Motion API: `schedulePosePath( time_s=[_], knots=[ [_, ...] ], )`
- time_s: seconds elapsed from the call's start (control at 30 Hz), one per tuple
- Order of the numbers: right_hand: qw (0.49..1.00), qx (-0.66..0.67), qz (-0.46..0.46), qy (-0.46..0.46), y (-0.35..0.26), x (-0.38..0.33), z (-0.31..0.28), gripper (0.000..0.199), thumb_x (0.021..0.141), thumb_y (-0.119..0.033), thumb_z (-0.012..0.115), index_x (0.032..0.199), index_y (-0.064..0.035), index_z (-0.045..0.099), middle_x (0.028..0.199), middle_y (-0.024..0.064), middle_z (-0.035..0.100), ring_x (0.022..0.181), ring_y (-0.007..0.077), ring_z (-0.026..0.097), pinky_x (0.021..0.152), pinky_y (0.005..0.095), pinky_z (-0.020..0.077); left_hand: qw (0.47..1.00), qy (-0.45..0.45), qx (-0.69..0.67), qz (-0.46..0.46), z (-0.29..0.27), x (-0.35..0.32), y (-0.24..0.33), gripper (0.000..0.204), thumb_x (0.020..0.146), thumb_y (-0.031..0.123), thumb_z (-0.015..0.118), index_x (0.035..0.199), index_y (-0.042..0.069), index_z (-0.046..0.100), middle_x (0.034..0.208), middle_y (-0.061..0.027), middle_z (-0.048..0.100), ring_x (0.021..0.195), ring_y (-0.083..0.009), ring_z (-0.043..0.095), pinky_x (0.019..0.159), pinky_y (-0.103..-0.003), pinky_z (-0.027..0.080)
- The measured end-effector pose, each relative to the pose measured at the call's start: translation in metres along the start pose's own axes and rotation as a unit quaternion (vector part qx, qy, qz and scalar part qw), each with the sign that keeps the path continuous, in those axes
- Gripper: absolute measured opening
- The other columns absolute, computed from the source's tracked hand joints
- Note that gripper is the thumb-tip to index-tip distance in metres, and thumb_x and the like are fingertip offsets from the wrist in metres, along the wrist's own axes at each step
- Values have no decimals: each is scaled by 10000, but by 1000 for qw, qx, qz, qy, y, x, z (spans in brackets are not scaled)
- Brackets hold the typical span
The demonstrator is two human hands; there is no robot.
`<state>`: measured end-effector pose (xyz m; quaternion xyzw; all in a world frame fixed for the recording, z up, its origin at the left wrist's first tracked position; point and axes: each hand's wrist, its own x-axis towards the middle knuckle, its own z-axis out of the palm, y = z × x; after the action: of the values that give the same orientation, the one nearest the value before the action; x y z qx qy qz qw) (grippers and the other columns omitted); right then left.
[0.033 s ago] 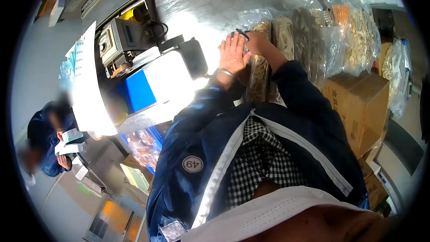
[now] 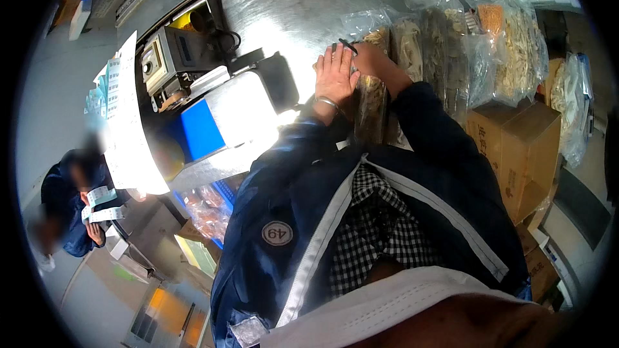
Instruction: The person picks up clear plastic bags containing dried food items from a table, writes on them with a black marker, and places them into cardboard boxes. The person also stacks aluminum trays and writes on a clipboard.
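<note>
My left hand (image 2: pixel 335 78) lies with its fingers stretched out and side by side, over a clear plastic bag; a metal bracelet (image 2: pixel 327 102) rings its wrist. Right beside it, my right hand (image 2: pixel 369 62) is closed, its fingers largely hidden. A slim black thing (image 2: pixel 348 46) sticks out at that hand's fingers, too small to name. Below both hands stands a clear packet of brown dried goods (image 2: pixel 371 111). More clear bags of pale dried goods (image 2: pixel 408 45) are lined up against my right forearm.
A metal table (image 2: pixel 284 0) stretches ahead. To the left are a grey boxed device with a dial (image 2: pixel 169 58), a white tray (image 2: pixel 242 106) and a blue panel (image 2: pixel 202 130). Cardboard boxes (image 2: pixel 516 154) stand at the right. A co-worker (image 2: pixel 74 200) handles papers at far left.
The co-worker's papers at the far left have tilted and spread apart a little. My two hands keep practically the same place and pose.
</note>
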<state>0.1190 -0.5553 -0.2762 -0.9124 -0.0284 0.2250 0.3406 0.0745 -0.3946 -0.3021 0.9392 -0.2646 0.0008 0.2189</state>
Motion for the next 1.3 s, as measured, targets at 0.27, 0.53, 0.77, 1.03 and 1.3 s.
schedulePosePath(
  time_s=[0.27, 0.53, 0.77, 1.03, 1.3],
  knots=[
    [982, 43, 11, 184, -19, -55, -38, 332, 858, -212, 570, 1095, 16, 621, 931, 267, 670, 893, 451, 640, 771, 492, 504, 997, -19, 70, 41, -5, 5, 0, 667, 930, 367, 540, 1513, 116, 337, 1588, -100, 291, 1444, -385, 262, 1159, -595, 192],
    [967, 17, 129, 219, -33, -108, -43, 302, 890, -287, 588, 1032, -21, 600, 946, 252, 669, 931, 451, 631, 792, 536, 489, 998, -19, 20, 50, -5, 16, -4, 613, 934, 350, 536, 1484, 120, 395, 1563, -56, 354, 1444, -331, 288, 1160, -594, 183],
    [970, 19, 186, 158, -19, -137, 2, 650, 887, -419, 629, 1333, 29, 479, 1085, 296, 647, 1007, 442, 633, 843, 503, 504, 970, 89, -217, 69, -31, -13, 33, 583, 890, 102, 588, 1430, -29, 412, 1426, -256, 451, 1326, -419, 422, 1119, -475, 330],
    [947, 217, 106, 213, -20, -135, -2, 593, 861, -287, 725, 1359, -36, 524, 995, 140, 666, 875, 222, 625, 792, 336, 494, 691, 19, -699, -186, -63, -10, 53, 791, 870, -56, 621, 1533, 56, 204, 1465, -159, 393, 1276, -297, 470, 1064, -414, 412],
    [902, 409, -99, 100, -74, -182, -37, 327, 916, -105, 667, 1217, 4, 603, 970, 33, 641, 841, 92, 572, 739, 250, 472, 770, 44, -612, -173, -155, 14, 71, 676, 850, 153, 774, 1384, -11, 392, 1199, -110, 585, 1083, -192, 587, 914, -310, 508]
  ],
)
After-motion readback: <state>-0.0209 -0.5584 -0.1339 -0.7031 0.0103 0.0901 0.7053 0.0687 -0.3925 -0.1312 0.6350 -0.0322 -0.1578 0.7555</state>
